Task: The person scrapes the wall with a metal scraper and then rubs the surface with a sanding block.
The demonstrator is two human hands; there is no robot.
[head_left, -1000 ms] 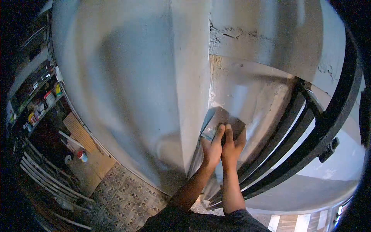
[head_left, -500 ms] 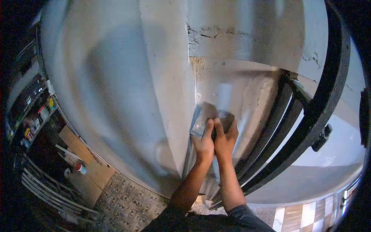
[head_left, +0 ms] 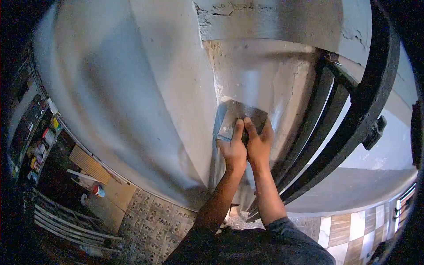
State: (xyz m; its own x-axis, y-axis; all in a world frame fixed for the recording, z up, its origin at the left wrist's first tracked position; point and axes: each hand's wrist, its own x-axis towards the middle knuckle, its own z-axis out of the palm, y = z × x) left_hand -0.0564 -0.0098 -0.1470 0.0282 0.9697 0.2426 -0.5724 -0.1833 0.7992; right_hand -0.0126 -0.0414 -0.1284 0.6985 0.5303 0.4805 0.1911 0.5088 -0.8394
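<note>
A flat greyish sheet or pad lies against the wall recess near the inner corner, its left side lighter and bluish. My left hand grips its lower left part, thumb pointing up. Close beside it, my right hand grips the darker right part, the two thumbs almost touching. The fingers behind the sheet are hidden. Around the hands is the pale plaster wall, with cracked, flaking plaster above the recess.
Black metal bars stand close on the right. At the left are cluttered shelves, a board, a small red and white container and stacked rails. Patterned tiles cover the floor below.
Both hands and the sheet have moved slightly up in view, and more of the sheet's dark upper part shows. The camera view has shifted, with the cracked plaster now higher in the frame.
</note>
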